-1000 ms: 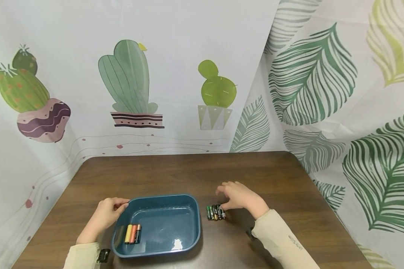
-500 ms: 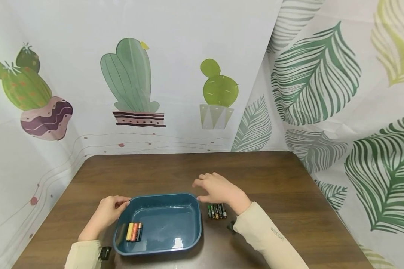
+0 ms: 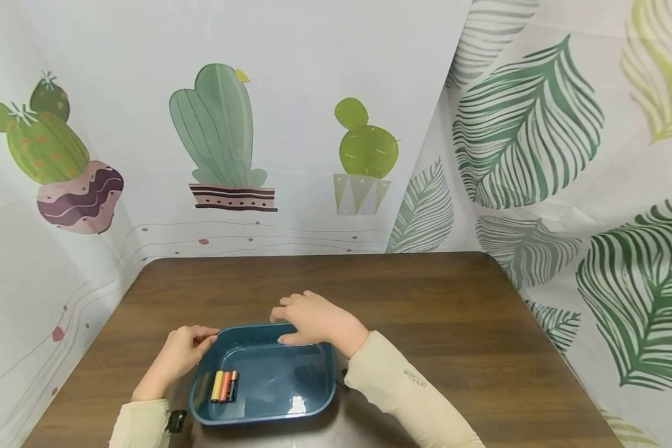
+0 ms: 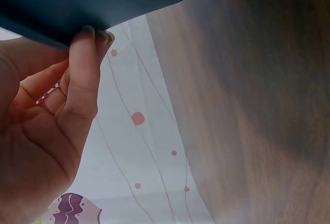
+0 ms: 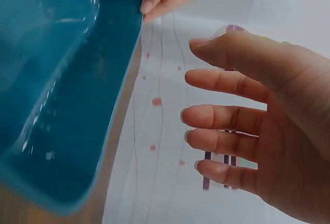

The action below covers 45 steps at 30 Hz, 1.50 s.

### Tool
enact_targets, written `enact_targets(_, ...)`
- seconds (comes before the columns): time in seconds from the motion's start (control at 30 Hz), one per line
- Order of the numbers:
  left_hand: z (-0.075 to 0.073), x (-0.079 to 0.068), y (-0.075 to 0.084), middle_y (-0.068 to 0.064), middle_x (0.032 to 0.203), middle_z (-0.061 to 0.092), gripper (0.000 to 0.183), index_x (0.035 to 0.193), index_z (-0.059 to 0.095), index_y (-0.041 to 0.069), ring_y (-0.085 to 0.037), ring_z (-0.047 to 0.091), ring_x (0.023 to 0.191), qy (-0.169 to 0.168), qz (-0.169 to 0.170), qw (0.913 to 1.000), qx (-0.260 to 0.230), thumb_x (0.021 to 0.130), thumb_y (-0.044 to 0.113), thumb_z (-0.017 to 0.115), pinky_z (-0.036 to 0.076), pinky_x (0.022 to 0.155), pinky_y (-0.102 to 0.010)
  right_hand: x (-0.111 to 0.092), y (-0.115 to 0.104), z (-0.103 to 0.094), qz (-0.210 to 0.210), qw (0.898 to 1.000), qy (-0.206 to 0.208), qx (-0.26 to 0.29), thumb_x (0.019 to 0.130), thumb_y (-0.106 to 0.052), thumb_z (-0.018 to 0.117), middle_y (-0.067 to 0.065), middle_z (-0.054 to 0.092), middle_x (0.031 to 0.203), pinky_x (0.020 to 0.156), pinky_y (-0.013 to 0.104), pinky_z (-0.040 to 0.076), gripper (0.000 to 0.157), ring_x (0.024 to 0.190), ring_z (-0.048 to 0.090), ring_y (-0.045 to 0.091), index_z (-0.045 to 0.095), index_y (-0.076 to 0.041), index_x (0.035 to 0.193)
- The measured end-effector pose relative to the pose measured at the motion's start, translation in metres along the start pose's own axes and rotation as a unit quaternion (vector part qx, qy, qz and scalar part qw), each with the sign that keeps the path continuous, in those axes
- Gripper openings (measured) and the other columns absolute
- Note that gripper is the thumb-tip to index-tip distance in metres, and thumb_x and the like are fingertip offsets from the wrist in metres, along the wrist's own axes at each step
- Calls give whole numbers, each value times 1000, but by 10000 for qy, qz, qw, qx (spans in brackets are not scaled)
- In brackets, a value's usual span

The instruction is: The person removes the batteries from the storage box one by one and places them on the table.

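Note:
My left hand [image 3: 178, 356] pinches the far left corner of a blue tray [image 3: 277, 379] between thumb and fingers, and the left wrist view has the fingertips [image 4: 84, 54] right at the tray's edge. Inside the tray, at its left end, lie several batteries [image 3: 224, 386] side by side, in yellow, orange and black with copper. My right hand [image 3: 320, 323] is over the far right part of the tray's rim. In the right wrist view its fingers [image 5: 221, 117] are spread and loosely bent, with nothing between them. The right forearm hides the spot where a row of small dark batteries lay.
The tray stands on a brown wooden table [image 3: 437, 298] with rounded far corners. Behind it hangs a white cloth [image 3: 297, 124] printed with cacti and leaves. A black wrist device [image 3: 176, 421] sits at the left cuff.
My right hand has moved left from beside the row of small dark batteries to above the tray's far rim. Its forearm now covers that row. The left hand stays on the tray's corner.

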<state>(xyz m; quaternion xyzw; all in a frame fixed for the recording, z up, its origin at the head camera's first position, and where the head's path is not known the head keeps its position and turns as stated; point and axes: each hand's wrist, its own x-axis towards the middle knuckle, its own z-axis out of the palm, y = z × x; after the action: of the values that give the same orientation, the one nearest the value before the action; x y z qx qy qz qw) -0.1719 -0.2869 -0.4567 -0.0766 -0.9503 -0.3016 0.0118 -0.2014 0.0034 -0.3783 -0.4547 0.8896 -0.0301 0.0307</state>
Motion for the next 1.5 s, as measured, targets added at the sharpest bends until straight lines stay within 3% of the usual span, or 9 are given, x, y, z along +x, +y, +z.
enact_targets(0.5,0,0,0,-4,73,61,18,103,72,-3,-14,49,58,-39,-60,9999,-81,88,4,66,42,48,-25,56,-38,22,-116,9975,-687,-72,88,-45,67,-9,62,116,97,31,42,39,106,58,6,65,-26,122)
enact_targets(0.73,0,0,2,-4,70,60,17,103,72,-3,-13,49,54,-23,-5,9999,-104,88,3,66,42,46,-25,69,-49,33,-47,9959,-902,-27,85,-46,69,-13,63,110,96,29,42,38,98,59,3,66,-27,119)
enact_targets(0.93,-1,0,1,-6,78,66,16,101,72,-3,-13,50,57,69,127,9999,-14,87,2,66,43,48,-24,81,-59,42,56,9924,-1226,-128,83,-50,70,-17,63,103,83,23,44,41,89,57,0,66,-29,118)
enact_targets(1.2,-1,0,-2,-9,85,69,16,101,73,-2,-13,52,62,101,259,9996,99,86,2,66,44,52,-24,93,-71,55,215,9882,-1477,-336,79,-56,71,-20,64,97,89,26,43,44,86,57,-1,67,-30,114)
enact_targets(1.5,-1,1,-1,-12,88,70,16,100,73,-2,-13,53,63,105,342,9992,191,86,2,66,45,53,-24,102,-82,62,469,9828,-1677,-618,71,-62,75,-18,61,84,86,25,44,46,75,53,1,66,-31,104)
